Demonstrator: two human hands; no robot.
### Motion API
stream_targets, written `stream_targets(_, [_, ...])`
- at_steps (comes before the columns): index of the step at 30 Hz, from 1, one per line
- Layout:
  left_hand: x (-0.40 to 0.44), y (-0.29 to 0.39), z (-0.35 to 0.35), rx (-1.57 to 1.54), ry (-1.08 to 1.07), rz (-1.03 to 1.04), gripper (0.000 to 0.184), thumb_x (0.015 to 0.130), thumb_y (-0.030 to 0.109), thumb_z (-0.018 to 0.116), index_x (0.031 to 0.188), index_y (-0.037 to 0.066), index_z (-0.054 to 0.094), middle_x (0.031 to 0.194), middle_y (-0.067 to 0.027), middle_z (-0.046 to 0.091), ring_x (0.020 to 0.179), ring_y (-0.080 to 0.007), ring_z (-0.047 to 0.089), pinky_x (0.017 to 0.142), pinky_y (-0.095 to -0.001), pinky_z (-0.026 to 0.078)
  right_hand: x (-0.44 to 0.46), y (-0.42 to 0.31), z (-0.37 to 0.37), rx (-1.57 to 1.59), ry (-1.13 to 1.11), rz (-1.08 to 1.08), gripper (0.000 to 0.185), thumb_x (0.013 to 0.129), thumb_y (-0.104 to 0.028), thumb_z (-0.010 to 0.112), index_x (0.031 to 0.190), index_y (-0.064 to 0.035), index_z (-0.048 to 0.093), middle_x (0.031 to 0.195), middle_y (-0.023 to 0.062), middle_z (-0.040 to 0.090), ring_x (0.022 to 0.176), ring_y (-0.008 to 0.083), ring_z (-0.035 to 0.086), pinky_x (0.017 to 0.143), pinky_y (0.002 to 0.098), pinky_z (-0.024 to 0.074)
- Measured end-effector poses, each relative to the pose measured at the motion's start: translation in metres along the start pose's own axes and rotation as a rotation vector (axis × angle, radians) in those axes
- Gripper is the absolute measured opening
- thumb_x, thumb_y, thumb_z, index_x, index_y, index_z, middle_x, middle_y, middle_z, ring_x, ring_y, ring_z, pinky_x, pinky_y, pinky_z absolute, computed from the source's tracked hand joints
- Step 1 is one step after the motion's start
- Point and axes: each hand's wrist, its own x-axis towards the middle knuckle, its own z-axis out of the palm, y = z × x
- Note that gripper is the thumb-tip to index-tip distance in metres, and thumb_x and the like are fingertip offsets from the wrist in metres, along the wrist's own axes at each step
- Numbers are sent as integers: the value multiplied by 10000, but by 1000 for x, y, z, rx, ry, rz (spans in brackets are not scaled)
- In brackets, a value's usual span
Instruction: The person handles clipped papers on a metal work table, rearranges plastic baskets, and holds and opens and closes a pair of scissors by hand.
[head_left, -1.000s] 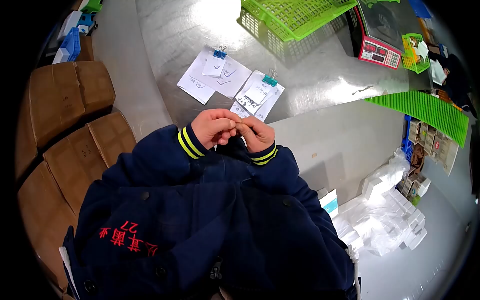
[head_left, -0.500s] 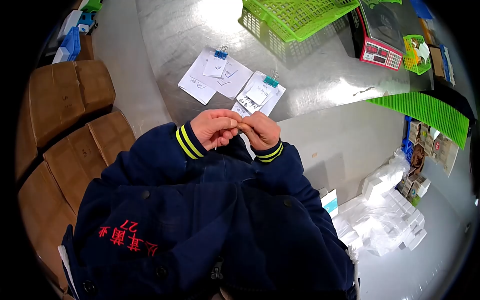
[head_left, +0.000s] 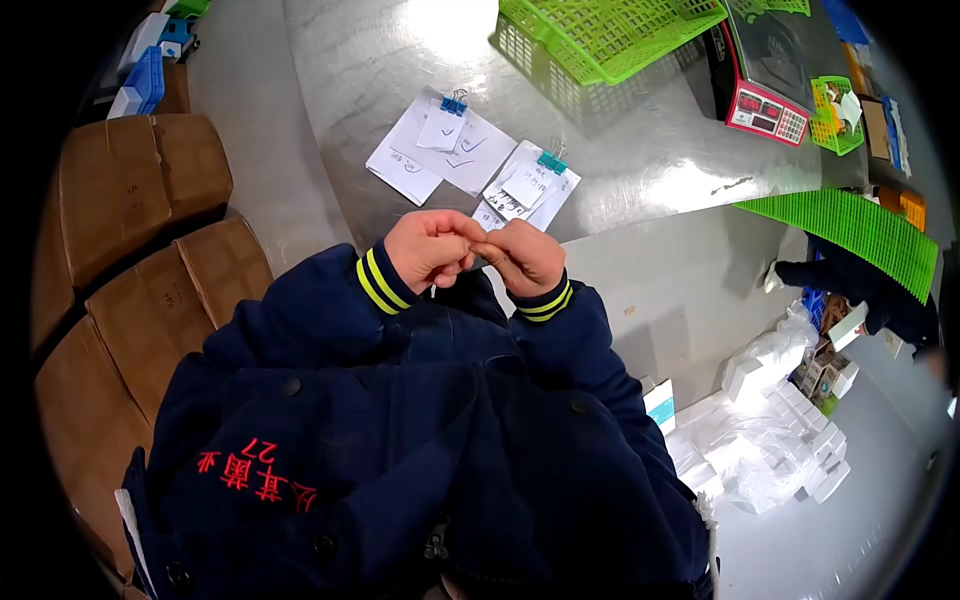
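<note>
My left hand (head_left: 432, 250) and my right hand (head_left: 527, 258) meet fingertip to fingertip in front of my jacket, at the near edge of the metal table (head_left: 360, 60). Both are closed in a pinch, and whatever lies between the fingers is too small or hidden to make out. Just beyond them on the table are two bundles of handwritten paper slips. A dark blue binder clip (head_left: 454, 103) holds the left paper bundle (head_left: 463, 160); a teal binder clip (head_left: 552, 160) holds the right paper bundle (head_left: 532, 188).
A green plastic basket (head_left: 640, 62) and a red scale (head_left: 768, 112) stand at the table's far side, with a small green basket (head_left: 828, 133) beyond. Brown cartons (head_left: 140, 190) line the left. At right, another person (head_left: 885, 290) bends beside plastic-wrapped white boxes (head_left: 765, 450).
Another person has come into view at the right, under the green ribbed sheet. My hands stay pinched together almost in place, and the view has shifted slightly.
</note>
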Motion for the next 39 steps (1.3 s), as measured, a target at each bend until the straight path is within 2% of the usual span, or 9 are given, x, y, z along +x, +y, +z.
stream_targets(1, [-1, 1, 2, 0, -1, 1, 128, 816, 21, 483, 926, 4, 546, 718, -59, 533, 496, -66, 423, 439, -179, 358, -2, 0, 2, 32, 14, 66, 94, 709, -83, 693, 769, -55, 627, 579, 57, 513, 513, 197, 496, 463, 281, 384])
stream_targets(5, [-3, 4, 5, -19, 60, -23, 123, 819, 34, 490, 925, 11, 547, 715, -58, 533, 500, -66, 426, 443, -184, 360, -4, 1, 6, 72, 50, 81, 93, 713, -87, 694, 770, -58, 628, 570, 57, 500, 507, 194, 498, 460, 278, 383])
stream_targets(17, [-9, 2, -1, -49, -7, -9, 137, 802, 12, 489, 927, -3, 543, 719, -78, 529, 470, -67, 403, 427, -189, 336, 2, -8, 6, -24, 40, -70, 94, 710, -93, 692, 772, -61, 628, 574, 55, 508, 508, 201, 492, 461, 292, 388])
stream_targets(23, [-13, 3, 3, 47, 46, 48, 156, 768, -10, 492, 916, -24, 541, 688, -83, 529, 463, -78, 428, 412, -193, 343, -1, -12, 9, -32, 28, -11, 93, 714, -102, 693, 775, -65, 635, 575, 61, 506, 506, 203, 488, 462, 286, 384])
stream_targets(28, [-17, 9, 5, -2, 47, 48, 147, 772, 0, 502, 911, -25, 541, 679, -73, 530, 469, -75, 447, 418, -191, 365, 0, -21, 14, 172, 59, 185, 81, 750, -94, 676, 791, -41, 630, 595, 63, 530, 512, 177, 505, 473, 262, 384])
stream_targets(39, [-21, 13, -4, -3, 11, 38, 135, 782, -2, 494, 909, -12, 538, 689, -83, 525, 445, -74, 419, 405, -182, 342, 4, -18, 19, 123, 16, 151, 94, 734, -93, 690, 774, -40, 624, 583, 66, 523, 498, 179, 489, 459, 266, 366])
